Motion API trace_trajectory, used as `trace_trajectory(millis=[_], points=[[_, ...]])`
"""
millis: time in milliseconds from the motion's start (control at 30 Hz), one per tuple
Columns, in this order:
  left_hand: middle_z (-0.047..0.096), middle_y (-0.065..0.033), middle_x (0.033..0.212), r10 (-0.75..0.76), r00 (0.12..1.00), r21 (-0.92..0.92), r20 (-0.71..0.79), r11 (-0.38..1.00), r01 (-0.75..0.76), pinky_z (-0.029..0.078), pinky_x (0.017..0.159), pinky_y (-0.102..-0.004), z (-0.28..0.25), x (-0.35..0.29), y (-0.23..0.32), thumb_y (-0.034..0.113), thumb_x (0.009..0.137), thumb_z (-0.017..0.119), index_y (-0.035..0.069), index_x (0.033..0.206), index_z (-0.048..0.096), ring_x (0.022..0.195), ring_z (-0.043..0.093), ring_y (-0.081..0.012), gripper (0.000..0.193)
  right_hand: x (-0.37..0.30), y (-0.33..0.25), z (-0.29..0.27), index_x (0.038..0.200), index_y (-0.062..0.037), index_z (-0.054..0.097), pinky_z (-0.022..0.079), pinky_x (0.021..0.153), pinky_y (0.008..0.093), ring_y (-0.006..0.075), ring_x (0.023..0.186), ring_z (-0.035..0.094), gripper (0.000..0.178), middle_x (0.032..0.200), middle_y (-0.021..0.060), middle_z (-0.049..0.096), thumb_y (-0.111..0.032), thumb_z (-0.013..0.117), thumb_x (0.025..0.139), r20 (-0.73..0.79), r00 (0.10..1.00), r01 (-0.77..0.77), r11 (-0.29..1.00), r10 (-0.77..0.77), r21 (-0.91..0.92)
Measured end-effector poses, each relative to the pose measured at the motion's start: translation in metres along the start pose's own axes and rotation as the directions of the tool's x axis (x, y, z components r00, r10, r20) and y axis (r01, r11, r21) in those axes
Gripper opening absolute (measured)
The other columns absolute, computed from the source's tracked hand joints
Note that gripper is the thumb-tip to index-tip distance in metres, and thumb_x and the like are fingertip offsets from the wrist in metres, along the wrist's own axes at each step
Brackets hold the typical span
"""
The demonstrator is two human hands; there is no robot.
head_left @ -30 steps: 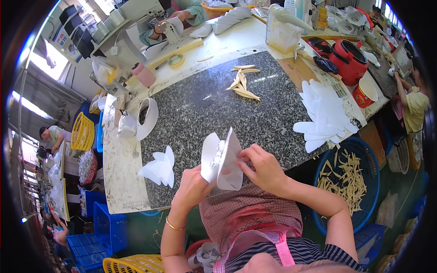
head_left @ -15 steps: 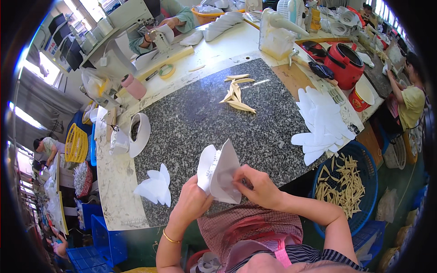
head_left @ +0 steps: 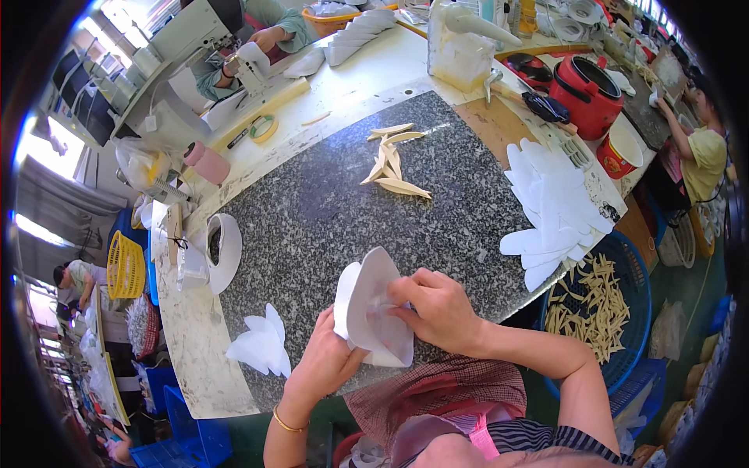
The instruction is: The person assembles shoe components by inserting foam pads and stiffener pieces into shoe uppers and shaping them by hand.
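Note:
A white folded piece [head_left: 367, 285], shaped like a shoe upper, stands tilted above the near part of a speckled granite slab [head_left: 312, 226]. My left hand [head_left: 324, 352] is closed round its lower left side. The fingers of my right hand [head_left: 443, 310] are pinched together against its inner face; their tips are partly hidden. Several cream, leaf-shaped strips [head_left: 402, 187] lie on the slab's far part. A spread pile of flat white cut pieces [head_left: 550, 214] lies at the right, and a smaller white pile [head_left: 261, 341] at the left.
A white tape-like ring [head_left: 227, 253] stands at the slab's left edge. Right of the table is a blue basket [head_left: 641, 327] of cream strips. Farther back are a pink bottle [head_left: 207, 162], a cloudy container [head_left: 460, 58], a red pot [head_left: 585, 97] and a co-worker's sewing machine [head_left: 251, 70].
My right hand has moved up and inward, from the white piece's right edge onto its inner face. The piece has turned and its top sits lower. My left hand keeps its hold.

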State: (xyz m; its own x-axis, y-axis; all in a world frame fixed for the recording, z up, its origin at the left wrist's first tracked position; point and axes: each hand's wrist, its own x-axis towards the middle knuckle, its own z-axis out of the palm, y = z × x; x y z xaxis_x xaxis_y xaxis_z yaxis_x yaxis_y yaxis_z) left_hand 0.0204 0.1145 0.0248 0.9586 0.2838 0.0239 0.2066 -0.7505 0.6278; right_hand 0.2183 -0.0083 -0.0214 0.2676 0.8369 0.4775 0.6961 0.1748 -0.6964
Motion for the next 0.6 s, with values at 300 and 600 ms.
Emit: trace_trajectory(millis=[300, 600], points=[[0.066, -0.0182, 0.127, 0.051, 0.996, 0.046, 0.08, 0.997, -0.054, 0.035, 0.114, -0.0531, 0.004, 0.006, -0.007, 0.015, 0.09, 0.069, 0.003, 0.113, 0.071, 0.125, 0.054, -0.0429, 0.026, 0.012, 0.006, -0.013, 0.109, -0.0068, 0.063, 0.052, 0.084, 0.0411, 0.0314, 0.098, 0.061, 0.03, 0.102, 0.0095, 0.062, -0.01, 0.075, 0.082, 0.28, 0.947, -0.173, 0.984, 0.158, 0.03], [0.073, -0.0157, 0.098, 0.187, 0.972, -0.082, -0.142, 0.976, -0.2, 0.054, 0.084, -0.0489, 0.005, 0.002, -0.012, 0.009, 0.079, 0.074, 0.006, 0.091, 0.073, 0.091, 0.07, -0.0382, 0.012, -0.022, 0.021, -0.01, 0.132, -0.006, 0.064, 0.033, 0.12, 0.045, 0.0216, 0.138, 0.051, 0.047, 0.135, 0.008, 0.062, -0.009, 0.06, 0.085, 0.413, 0.833, 0.432, 0.899, -0.369, -0.066]])
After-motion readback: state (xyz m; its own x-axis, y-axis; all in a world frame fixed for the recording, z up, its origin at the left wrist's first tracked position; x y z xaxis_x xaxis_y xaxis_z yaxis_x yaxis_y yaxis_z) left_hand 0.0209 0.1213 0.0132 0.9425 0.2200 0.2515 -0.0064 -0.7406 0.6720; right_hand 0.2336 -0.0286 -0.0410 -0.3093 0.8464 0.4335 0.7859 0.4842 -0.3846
